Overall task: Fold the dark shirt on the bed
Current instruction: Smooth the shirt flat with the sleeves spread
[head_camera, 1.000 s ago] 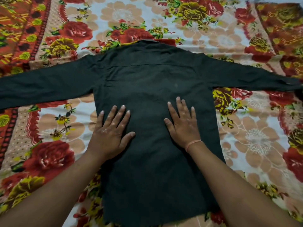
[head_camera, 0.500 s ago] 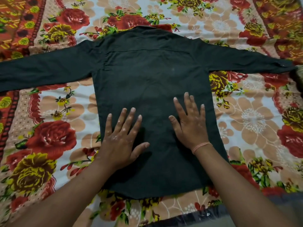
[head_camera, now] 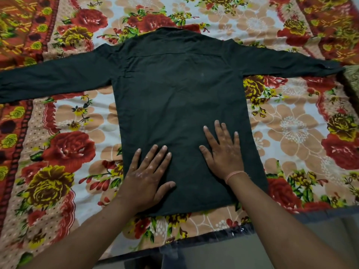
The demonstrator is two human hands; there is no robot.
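Dark long-sleeved cloth shirt point(head_camera: 174, 98) lies back-up, sleeves spread wide, on floral-print bedsheet point(head_camera: 291, 133). Left hand point(head_camera: 144, 179) & right hand point(head_camera: 223, 152) both flat, fingers splayed, palms pressing shirt's lower half near hem, gripping nothing.

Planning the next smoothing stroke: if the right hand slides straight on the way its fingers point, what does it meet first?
Only more shirt. The right hand lies flat on the lower back, fingers pointing toward the collar; the cloth ahead looks smooth up to the seam across the shoulders, probably the first ridge.
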